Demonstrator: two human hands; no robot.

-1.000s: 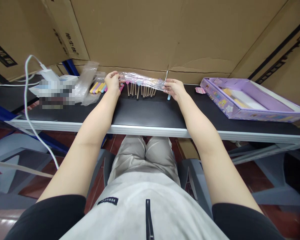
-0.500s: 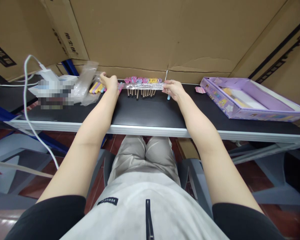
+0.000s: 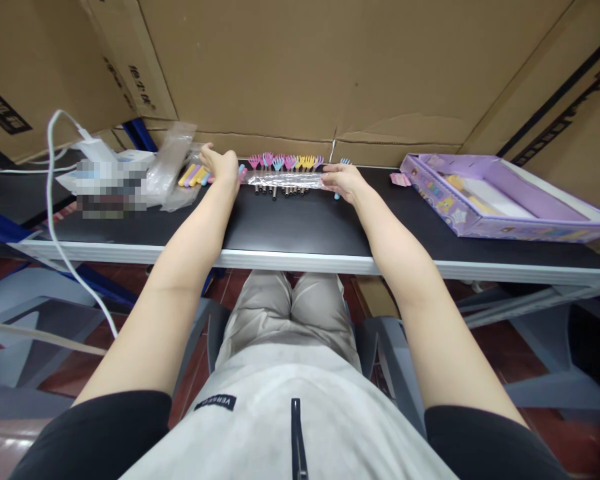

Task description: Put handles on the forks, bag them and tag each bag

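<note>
Between my hands a long, narrow clear plastic sleeve (image 3: 284,179) stretches across a row of small back scratchers (image 3: 279,163) with pink, blue, yellow and purple claw heads. Their metal rods show below the sleeve. My left hand (image 3: 222,167) is closed at its left end, with the fingertips partly hidden. Fingers of my right hand (image 3: 346,181) close on the right end. A blue back scratcher (image 3: 345,161) lies partly hidden behind that hand. Beside my left hand are several coloured handles (image 3: 194,175) in yellow, purple and blue, with a pink one (image 3: 243,174) at its right.
Clear plastic bags (image 3: 167,170) lie at the left, near a white cable (image 3: 53,173) and a blurred-out patch. A purple open box (image 3: 520,230) stands at the right, with a small pink packet (image 3: 401,179) by it. Cardboard (image 3: 280,73) walls the black table's (image 3: 300,223) back.
The plastic sleeve has come slightly lower, toward me, so the claw heads show more and the rods less. My right hand has shifted a little left; my left hand has barely moved.
</note>
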